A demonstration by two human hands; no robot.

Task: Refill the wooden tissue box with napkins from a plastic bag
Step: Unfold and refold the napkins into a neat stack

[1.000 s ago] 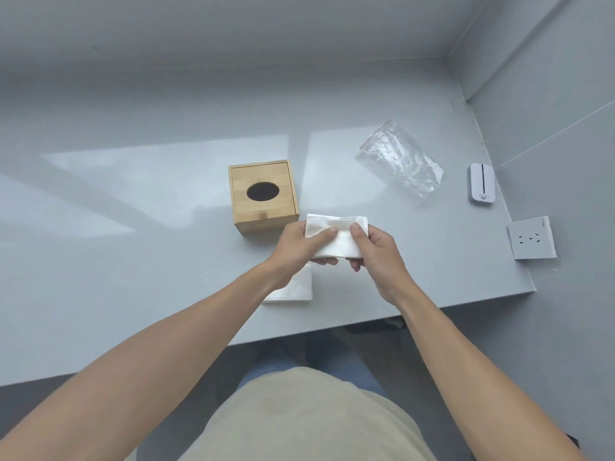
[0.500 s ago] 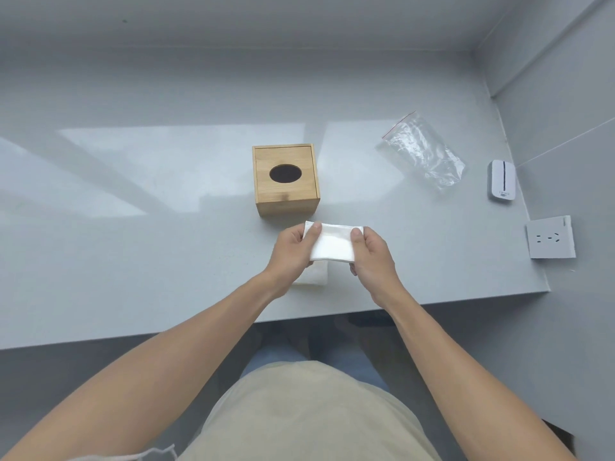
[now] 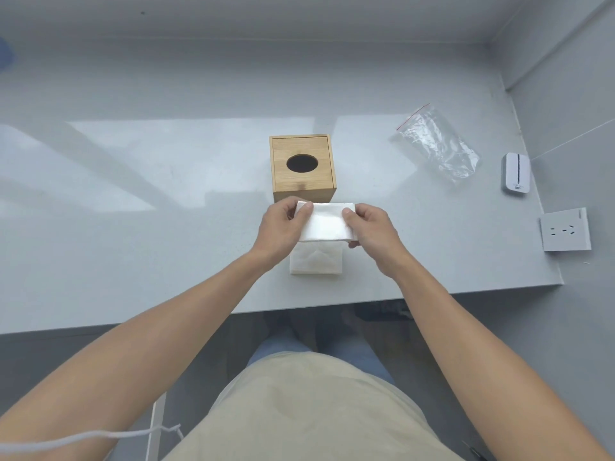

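The wooden tissue box (image 3: 303, 166) stands upright on the grey table, its lid on and its oval slot dark. Just in front of it I hold a folded white napkin (image 3: 326, 222) by its two ends: my left hand (image 3: 283, 224) pinches the left end, my right hand (image 3: 371, 224) pinches the right end. Beneath it a small stack of white napkins (image 3: 316, 261) lies on the table near the front edge. The clear plastic bag (image 3: 437, 144) with a red zip strip lies flat and looks empty at the back right.
A small white device (image 3: 515, 174) lies by the right wall. A white wall socket (image 3: 565, 229) sits on the right wall beside the table's corner. The grey table (image 3: 133, 194) ends in a front edge just below the napkin stack.
The view has shifted, so the box and bag sit further right in frame. Both hands keep holding the napkin, now directly above the napkin stack, which shows more fully.
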